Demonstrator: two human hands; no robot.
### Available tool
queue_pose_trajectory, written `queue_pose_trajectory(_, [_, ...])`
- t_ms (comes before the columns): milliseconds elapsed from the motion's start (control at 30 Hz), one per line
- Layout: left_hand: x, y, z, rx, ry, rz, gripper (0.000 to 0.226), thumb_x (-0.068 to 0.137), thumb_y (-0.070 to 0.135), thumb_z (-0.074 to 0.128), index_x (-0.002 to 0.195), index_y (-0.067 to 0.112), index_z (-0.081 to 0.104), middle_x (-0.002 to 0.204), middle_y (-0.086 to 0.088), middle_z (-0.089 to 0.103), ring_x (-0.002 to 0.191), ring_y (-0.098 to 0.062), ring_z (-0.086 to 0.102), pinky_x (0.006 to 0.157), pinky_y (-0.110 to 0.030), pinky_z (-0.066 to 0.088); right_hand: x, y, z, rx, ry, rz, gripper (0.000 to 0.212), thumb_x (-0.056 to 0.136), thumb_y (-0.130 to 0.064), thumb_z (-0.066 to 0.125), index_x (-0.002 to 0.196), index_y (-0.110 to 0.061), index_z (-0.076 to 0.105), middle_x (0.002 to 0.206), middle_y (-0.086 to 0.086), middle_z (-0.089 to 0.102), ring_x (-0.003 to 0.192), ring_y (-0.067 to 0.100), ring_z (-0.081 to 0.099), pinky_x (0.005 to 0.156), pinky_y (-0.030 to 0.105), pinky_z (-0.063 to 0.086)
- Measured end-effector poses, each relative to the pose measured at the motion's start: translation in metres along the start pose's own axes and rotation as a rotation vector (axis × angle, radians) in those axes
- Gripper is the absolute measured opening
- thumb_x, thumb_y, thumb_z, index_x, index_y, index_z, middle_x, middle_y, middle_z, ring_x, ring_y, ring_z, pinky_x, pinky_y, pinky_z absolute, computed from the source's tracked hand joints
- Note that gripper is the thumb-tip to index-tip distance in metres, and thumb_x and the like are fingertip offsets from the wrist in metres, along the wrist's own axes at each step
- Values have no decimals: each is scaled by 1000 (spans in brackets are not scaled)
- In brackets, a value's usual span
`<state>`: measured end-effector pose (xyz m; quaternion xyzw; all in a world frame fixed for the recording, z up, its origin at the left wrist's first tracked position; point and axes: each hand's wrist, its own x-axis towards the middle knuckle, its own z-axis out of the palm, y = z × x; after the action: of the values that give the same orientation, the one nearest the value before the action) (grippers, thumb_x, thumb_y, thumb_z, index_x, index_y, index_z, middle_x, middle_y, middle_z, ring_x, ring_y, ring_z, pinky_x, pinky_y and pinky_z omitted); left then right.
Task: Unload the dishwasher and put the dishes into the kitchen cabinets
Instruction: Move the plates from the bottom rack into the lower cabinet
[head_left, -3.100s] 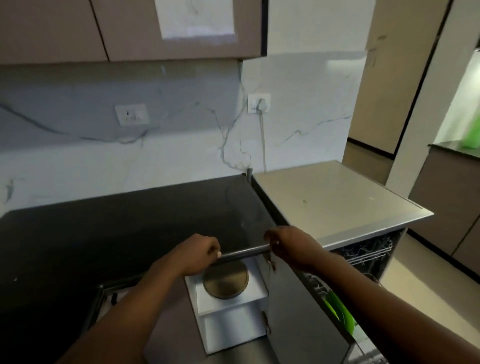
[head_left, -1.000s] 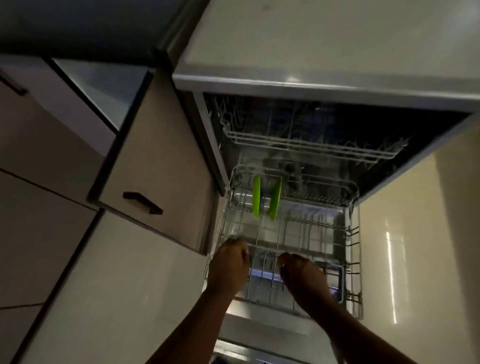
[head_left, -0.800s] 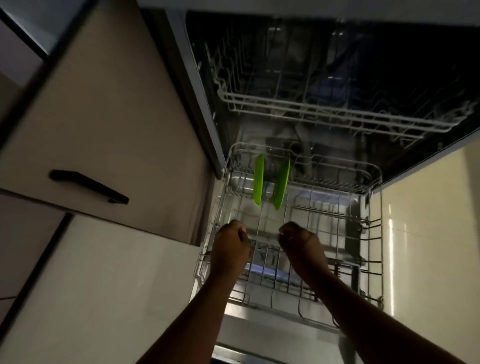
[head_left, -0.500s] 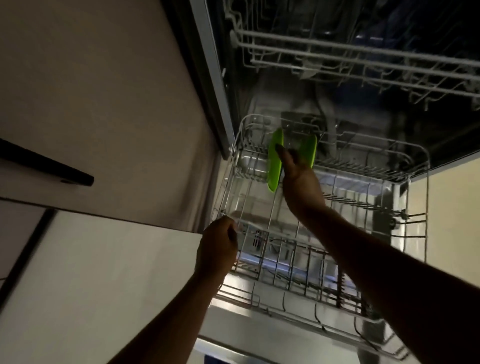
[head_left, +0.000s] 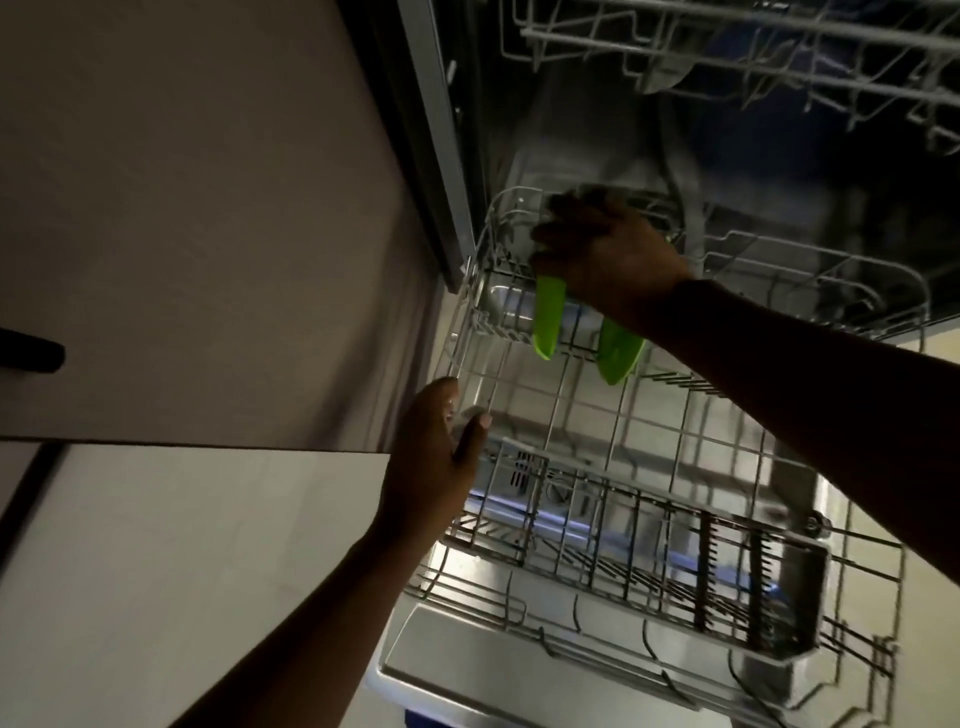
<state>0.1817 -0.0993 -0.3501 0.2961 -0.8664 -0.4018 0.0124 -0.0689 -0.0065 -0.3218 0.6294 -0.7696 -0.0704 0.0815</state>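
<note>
- Whereas half a second ago the right hand was only arriving at the plates with fingers extended, the right hand (head_left: 605, 254) now lies over the tops of the two bright green round plastic plates (head_left: 549, 322), fingers curled down over their upper rims; it appears to grip at least the left one, though whether both are held cannot be told.
- Plates: two, standing upright on edge side by side among the tines at the rear left of the pulled-out grey wire lower dish rack (head_left: 649, 467); only their lower halves show below the hand. Not yet lifted clear.
- Left hand (head_left: 434, 462): a moment ago wrapped round the rack's front rail; now at the rack's left side rail, thumb and fingers loosely spread, touching or just beside the wire. It holds nothing; fingers relaxed.
- Rack: drawn out over the lowered stainless dishwasher door (head_left: 493, 670), where a second ago both hands were pulling it forward. Pull-out judged complete.
- Grey plastic cutlery basket (head_left: 753, 597): front right of the rack; contents too dim to tell.
- White wire upper rack (head_left: 727, 62): inside the machine; contents unclear.
- Beige cabinet drawer front with black bar handle (head_left: 28, 356): to the left.
- Meaning for task: access step finished, removal begun; judged next need is a straight upward lift so the rims clear the tines.
</note>
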Motion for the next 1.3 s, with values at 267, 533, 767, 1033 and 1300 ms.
queue_pose_trajectory(267, [28, 72, -50, -585, 293, 166, 73, 86, 64, 48, 138, 14, 42, 125, 7, 57, 117, -9, 56, 92, -25, 47, 15, 20, -89, 632, 202, 233, 39, 89, -51, 43, 112, -26, 63, 94, 6, 68, 90, 26, 65, 77, 40, 52])
queue_pose_trajectory(533, [29, 79, -63, -587, 241, 59, 50, 88, 67, 40, 92, 24, 64, 89, -25, 62, 82, -42, 61, 72, -52, 52, 11, -7, -100, 874, -16, 197, 30, 95, -44, 50, 113, -23, 62, 98, 1, 69, 91, 12, 64, 82, 27, 47])
queue_pose_trajectory(767, [19, 41, -47, -529, 436, -168, 51, 90, 63, 38, 76, 19, 60, 67, -6, 58, 69, -21, 56, 67, -41, 48, -10, 0, -49, 990, 295, 932, 44, 91, -50, 51, 118, -16, 58, 107, 3, 64, 98, 16, 60, 81, 28, 46])
queue_pose_trajectory(1033, [18, 17, -58, -556, 559, -340, 54, 88, 64, 43, 58, 22, 59, 53, 2, 50, 55, -21, 47, 61, -40, 41, -50, -49, 39, 1303, -38, 1582, 51, 83, -38, 72, 119, -8, 54, 101, 10, 61, 80, 22, 57, 54, 27, 41])
queue_pose_trajectory(1300, [18, 7, -54, -544, 564, -398, 57, 88, 65, 42, 58, 18, 53, 53, -5, 44, 56, -29, 44, 63, -35, 37, -47, -53, 33, 1343, 267, 1617, 37, 90, -12, 60, 127, -18, 55, 107, 1, 61, 96, 21, 59, 85, 39, 54])
